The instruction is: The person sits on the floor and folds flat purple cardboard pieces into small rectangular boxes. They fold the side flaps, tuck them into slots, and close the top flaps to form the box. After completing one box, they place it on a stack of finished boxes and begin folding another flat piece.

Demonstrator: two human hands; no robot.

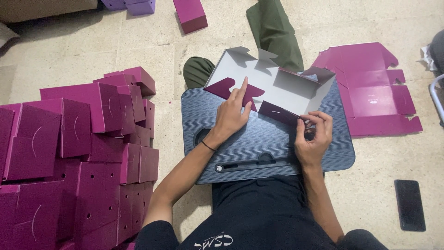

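On the lap desk [259, 148], the left hand [231, 115] presses one half-folded magenta box [273, 85] flat, index finger extended; the right hand [311, 136] has its fingers [309, 121] pinched on the box's near flap. One flat box blank [370, 92] lies right.

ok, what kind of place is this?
Probably a home floor used for hand box assembly. The person sits on a tiled floor with a lap desk, folding a magenta box, beside a pile of finished boxes and flat blanks.
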